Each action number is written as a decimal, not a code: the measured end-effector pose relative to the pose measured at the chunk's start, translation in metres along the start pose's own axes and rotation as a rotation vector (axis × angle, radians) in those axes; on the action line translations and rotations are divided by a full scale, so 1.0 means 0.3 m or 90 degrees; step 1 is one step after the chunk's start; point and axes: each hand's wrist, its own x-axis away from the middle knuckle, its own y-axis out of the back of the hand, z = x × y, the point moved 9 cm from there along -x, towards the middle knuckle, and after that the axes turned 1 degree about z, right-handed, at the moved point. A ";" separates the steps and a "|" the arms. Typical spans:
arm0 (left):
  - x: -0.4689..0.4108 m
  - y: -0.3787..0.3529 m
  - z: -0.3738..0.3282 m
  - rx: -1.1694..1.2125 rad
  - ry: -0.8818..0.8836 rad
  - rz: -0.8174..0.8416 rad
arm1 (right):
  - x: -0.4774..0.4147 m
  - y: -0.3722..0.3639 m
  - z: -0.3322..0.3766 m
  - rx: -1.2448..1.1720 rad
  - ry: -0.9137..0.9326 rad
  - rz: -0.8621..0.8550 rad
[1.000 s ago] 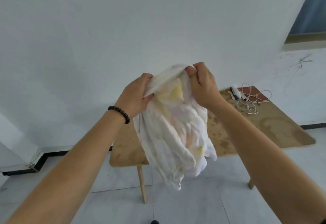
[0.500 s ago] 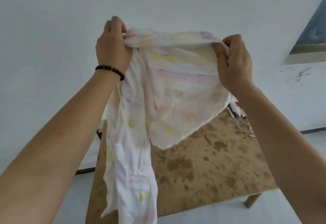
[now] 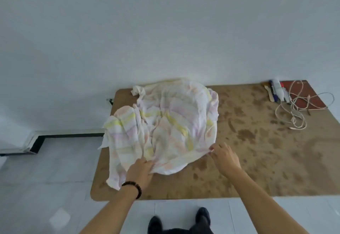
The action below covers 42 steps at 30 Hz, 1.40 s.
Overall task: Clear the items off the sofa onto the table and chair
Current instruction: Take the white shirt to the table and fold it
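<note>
Wood tabletop (image 3: 257, 160), stained, fills lower frame. Cloth (image 3: 165, 123), white w/ yellow + pink stripes, now lies spread but rumpled on the tabletop's left half, left edge hanging over. Half a sec ago I had it up in the air btwn both hands, so I judge this item basically delivered, just needs letting go. L hand (image 3: 140, 172) grips the bunched near edge; R hand (image 3: 225, 158) pinches the near-right hem corner. Far right, well apart from cloth: red notebook (image 3: 311, 93), cable (image 3: 294, 112), pens (image 3: 276, 92). Sofa + chair not in view.
</note>
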 end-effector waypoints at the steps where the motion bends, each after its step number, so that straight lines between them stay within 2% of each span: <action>1: 0.039 -0.093 0.013 -0.009 0.014 0.030 | 0.035 -0.099 -0.030 -0.024 -0.029 0.040; 3: 0.113 -0.211 0.040 -0.001 0.051 0.046 | 0.094 -0.234 -0.039 -0.085 -0.040 0.050; 6: 0.192 -0.292 0.067 0.045 0.097 0.051 | 0.141 -0.396 0.064 -0.111 0.043 0.053; 9: 0.234 -0.264 0.096 0.130 0.138 -0.009 | 0.178 -0.545 0.170 -0.078 0.113 0.120; 11: 0.239 -0.214 0.113 0.149 0.165 -0.060 | 0.169 -0.571 0.201 -0.063 0.148 0.105; 15: 0.227 -0.097 0.110 0.134 0.172 -0.150 | 0.115 -0.431 0.179 -0.103 0.162 -0.070; 19: 0.205 -0.026 0.095 0.045 0.121 -0.156 | 0.055 -0.251 0.111 -0.212 0.158 -0.097; 22: 0.187 0.080 0.119 -0.011 0.094 -0.240 | 0.072 -0.091 0.112 -0.121 0.332 -0.140; 24: 0.151 0.180 0.106 -0.066 0.031 -0.295 | 0.048 -0.031 0.103 -0.011 0.405 -0.093; 25: 0.128 0.239 0.102 -0.082 0.016 -0.319 | 0.011 -0.001 0.083 0.063 0.386 -0.060; 27: 0.078 0.390 0.119 -0.048 0.057 -0.379 | -0.077 0.117 0.024 0.133 0.250 -0.052; 29: 0.041 0.571 0.154 0.075 0.144 -0.468 | -0.123 0.315 0.003 0.041 0.139 -0.143; 30: 0.038 0.671 0.152 0.157 0.158 -0.530 | -0.120 0.439 0.010 -0.020 0.111 -0.236; 33: 0.104 0.976 0.071 0.380 0.048 -0.762 | -0.023 0.790 0.089 -0.137 0.147 -0.560; 35: 0.192 1.094 0.016 0.403 -0.042 -0.871 | 0.042 0.913 0.119 -0.222 0.190 -0.661; 37: 0.219 1.092 -0.004 0.350 -0.093 -0.827 | 0.064 0.936 0.102 -0.303 0.200 -0.656; 38: 0.198 1.035 0.007 0.289 -0.084 -0.743 | 0.054 0.901 0.084 -0.318 0.173 -0.602; 40: 0.136 0.830 0.075 0.150 -0.001 -0.529 | 0.009 0.726 0.029 -0.220 0.076 -0.418; 42: 0.107 0.539 0.190 0.078 0.073 -0.304 | -0.006 0.457 -0.056 -0.078 0.004 -0.190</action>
